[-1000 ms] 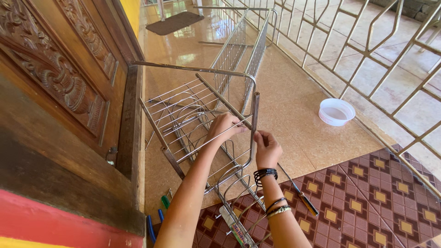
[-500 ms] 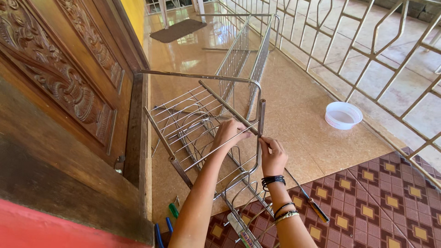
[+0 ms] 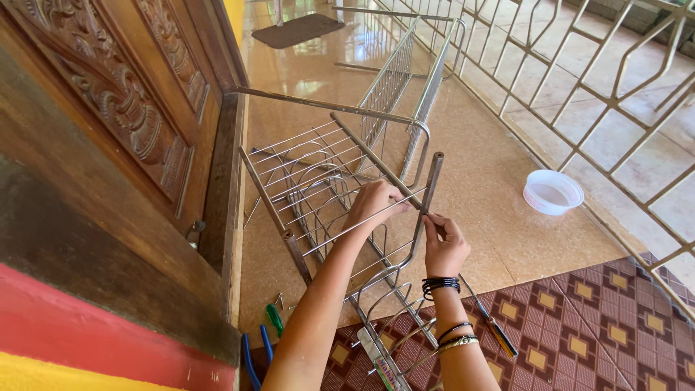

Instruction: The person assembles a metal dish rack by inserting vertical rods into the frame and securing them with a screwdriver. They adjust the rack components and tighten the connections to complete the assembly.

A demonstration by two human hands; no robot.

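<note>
Tiled porch floor (image 3: 499, 217), carved wooden door (image 3: 137, 108) at left, metal railing (image 3: 615, 80) at right. Wire dish rack (image 3: 326, 181) stands on floor beside door. Left hand (image 3: 374, 205) fingers curled around rack's wire shelf edge. Right hand (image 3: 445, 246) fingers pinched closed on upright rack post (image 3: 429, 195). White bowl (image 3: 552, 192) well apart. Versus earlier frame: view shifted closer, both grips unchanged.
</note>
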